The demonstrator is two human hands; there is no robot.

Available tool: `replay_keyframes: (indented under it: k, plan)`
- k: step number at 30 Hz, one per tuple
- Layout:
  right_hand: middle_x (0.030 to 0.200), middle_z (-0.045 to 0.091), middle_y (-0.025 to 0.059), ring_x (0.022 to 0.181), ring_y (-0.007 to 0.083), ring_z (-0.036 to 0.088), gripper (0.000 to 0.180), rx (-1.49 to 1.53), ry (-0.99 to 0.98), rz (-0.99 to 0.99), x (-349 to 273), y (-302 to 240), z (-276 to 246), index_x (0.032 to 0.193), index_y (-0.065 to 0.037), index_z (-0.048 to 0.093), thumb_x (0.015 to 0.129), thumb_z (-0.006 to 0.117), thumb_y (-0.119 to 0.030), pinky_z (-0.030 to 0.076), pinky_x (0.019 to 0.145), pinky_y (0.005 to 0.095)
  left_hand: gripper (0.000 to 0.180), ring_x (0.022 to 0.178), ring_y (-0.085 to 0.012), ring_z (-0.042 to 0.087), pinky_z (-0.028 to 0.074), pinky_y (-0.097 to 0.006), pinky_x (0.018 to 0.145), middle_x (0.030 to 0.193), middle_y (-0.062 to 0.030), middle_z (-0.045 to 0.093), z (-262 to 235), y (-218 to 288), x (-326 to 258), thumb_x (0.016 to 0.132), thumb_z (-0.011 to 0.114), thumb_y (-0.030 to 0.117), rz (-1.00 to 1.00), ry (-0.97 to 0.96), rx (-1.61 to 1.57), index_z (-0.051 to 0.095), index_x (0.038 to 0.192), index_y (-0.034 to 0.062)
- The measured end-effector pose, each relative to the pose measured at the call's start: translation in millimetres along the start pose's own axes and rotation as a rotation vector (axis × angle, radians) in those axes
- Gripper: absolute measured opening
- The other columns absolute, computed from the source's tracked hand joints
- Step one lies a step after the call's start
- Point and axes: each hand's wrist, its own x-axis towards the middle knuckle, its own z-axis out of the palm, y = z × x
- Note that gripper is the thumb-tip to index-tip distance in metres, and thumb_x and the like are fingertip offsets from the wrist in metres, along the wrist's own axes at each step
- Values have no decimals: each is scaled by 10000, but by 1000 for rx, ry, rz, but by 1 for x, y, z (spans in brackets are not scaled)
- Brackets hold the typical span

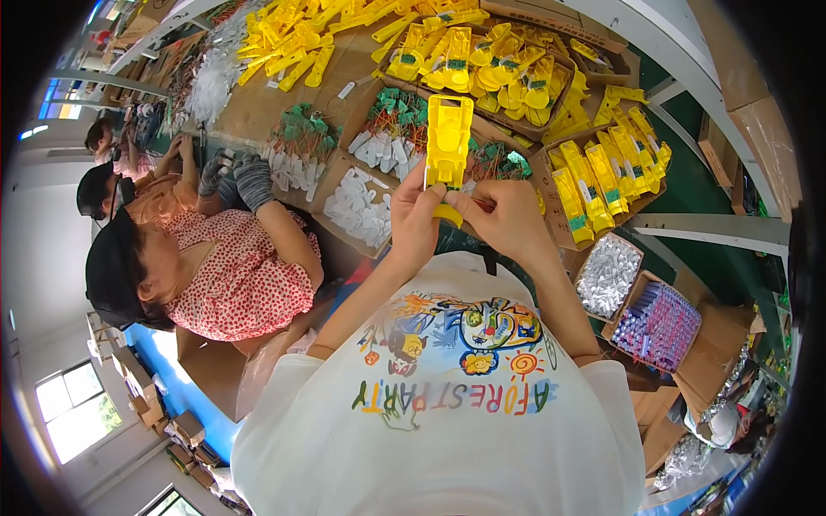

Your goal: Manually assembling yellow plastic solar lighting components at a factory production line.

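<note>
A long yellow plastic housing [448, 138] stands upright between my two hands, its hollow, moulded side towards me. My left hand [415, 215] is closed round its lower left side, with the thumb pressed on the near end. From the right, my right hand [509, 217] pinches the same end with thumb and bent fingers. A bit of green, like a circuit board, shows by the thumbs; the fingers hide most of it. Just beyond my hands, a box holds white pieces wired to green boards [385, 146]. Small white plastic parts [354, 205] fill a box left of my left hand.
Yellow housings with green boards fill a box [482, 73] ahead and another [607, 176] at right. Loose yellow pieces [292, 47] are heaped at the far left. Boxes of silvery parts [607, 275] and purple sticks [658, 322] stand at lower right. A gloved co-worker [241, 267] sits close on my left.
</note>
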Motion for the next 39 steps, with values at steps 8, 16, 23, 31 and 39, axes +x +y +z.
replay_keyframes:
  k: [8,16,23,31,39]
  plan:
    - [710,598,74,539,94,521,133,431,286,-313,2,7,22,843,27,654,801,657,-99,390,483,234,356,962,-173,601,484,-289,833,1109,-121,617,5,1,0,863,427,55,-104,-15,-18,529,1197,-16]
    - [657,595,56,542,104,546,180,461,164,-104,16,52,51,832,18,664,849,606,-151,421,504,242,290,911,-188,616,495,-292,816,1109,-142,614,-20,-32,15,884,411,42,-56,41,292,566,1119,-28]
    - [894,604,58,635,112,590,294,1111,-281,105,-14,62,-22,1145,-31,541,926,481,-217,493,624,238,389,831,-145,602,491,-280,748,1080,-108,607,-35,-19,26,900,415,21,-175,10,174,350,1282,55]
    - [1059,599,120,815,124,601,523,1364,-233,-49,-26,52,-52,1294,25,411,850,600,-176,534,692,208,240,757,-126,586,475,-251,683,972,-92,625,-43,-1,13,892,481,79,-346,7,203,531,1120,21]
    - [806,609,19,714,43,500,260,569,397,23,5,51,-18,988,16,622,893,547,-214,382,595,178,373,768,-126,608,480,-277,676,907,-69,644,-20,-23,-5,858,582,60,-191,-45,375,447,1203,21]
